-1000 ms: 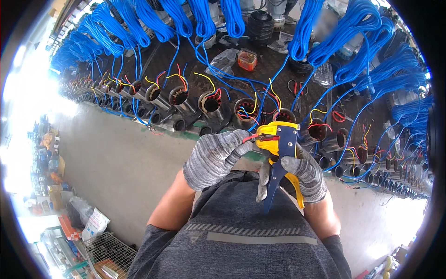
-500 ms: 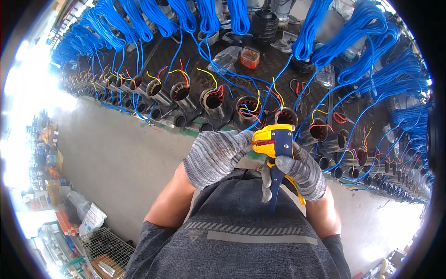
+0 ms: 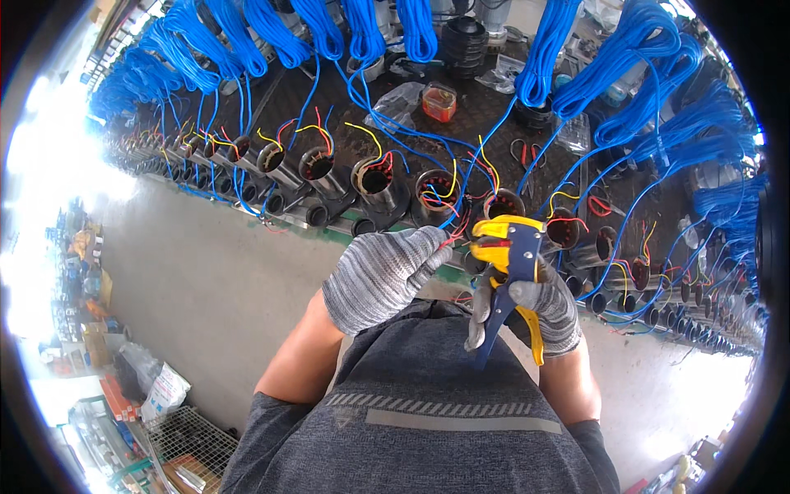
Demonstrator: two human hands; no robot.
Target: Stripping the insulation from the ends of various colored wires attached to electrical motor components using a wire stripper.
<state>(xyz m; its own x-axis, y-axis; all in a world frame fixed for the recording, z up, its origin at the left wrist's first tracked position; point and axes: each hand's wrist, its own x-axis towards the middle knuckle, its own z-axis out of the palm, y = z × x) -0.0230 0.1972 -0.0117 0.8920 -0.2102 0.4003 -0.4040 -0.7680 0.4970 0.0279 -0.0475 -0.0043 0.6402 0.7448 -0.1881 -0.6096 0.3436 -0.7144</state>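
Observation:
My gloved left hand (image 3: 380,278) pinches thin red wires (image 3: 457,235) between thumb and fingers, close to the end of a blue cable. These lie just in front of an upright metal cylinder (image 3: 431,212) with yellow and red wires at its mouth. In my gloved right hand (image 3: 553,306) is a yellow and blue wire stripper (image 3: 523,253), its handles within my fingers. The stripper's yellow head points left, a small gap away from the wires in my left hand.
Several similar metal cylinders (image 3: 317,169) line the bench edge, with coloured wires sticking out. Bundled blue cables (image 3: 543,58) lie along the back. On the dark bench top are a small red container (image 3: 439,102), scissors (image 3: 527,155) and red-handled pliers (image 3: 605,207).
The wire stripper has moved right with my right hand, away from my left fingers, and tilted. Red wires now show at my left fingertips; that hand has hardly moved.

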